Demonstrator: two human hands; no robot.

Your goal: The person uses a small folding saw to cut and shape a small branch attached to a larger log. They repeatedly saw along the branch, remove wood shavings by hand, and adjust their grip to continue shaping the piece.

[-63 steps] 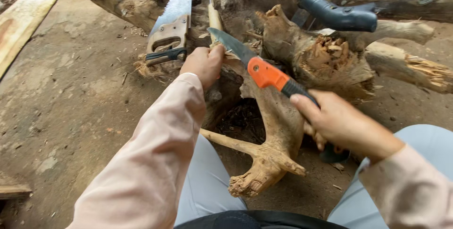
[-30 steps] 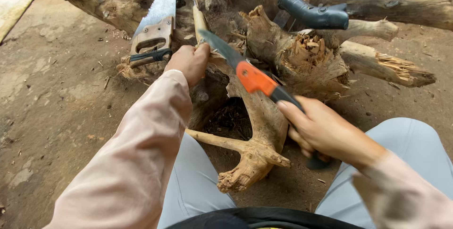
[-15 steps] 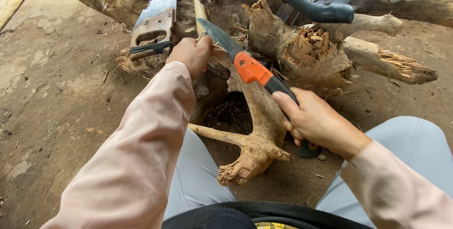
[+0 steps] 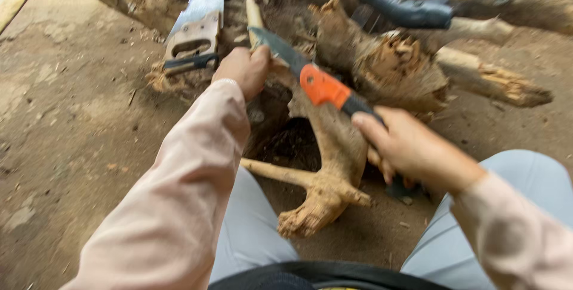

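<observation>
My right hand point(image 4: 412, 149) grips the black handle of a folding pruning saw point(image 4: 319, 84) with an orange collar; its dark blade points up-left across a gnarled, pale wooden root point(image 4: 331, 164). My left hand point(image 4: 245, 70) is closed on the upper part of that root, right beside the blade's tip. The root forks into stubby branches between my knees. Both arms wear pale pink sleeves.
A hand saw point(image 4: 200, 24) with a wooden handle lies against the wood pile at upper left. A tool with a dark blue-grey grip point(image 4: 406, 9) rests at the top. Broken logs point(image 4: 477, 72) stretch to the right. Bare dirt ground point(image 4: 71, 123) lies left.
The pruning saw and my right hand have slid back and forth along the root, ending slightly lower and nearer me. My left hand has kept its hold on the wood.
</observation>
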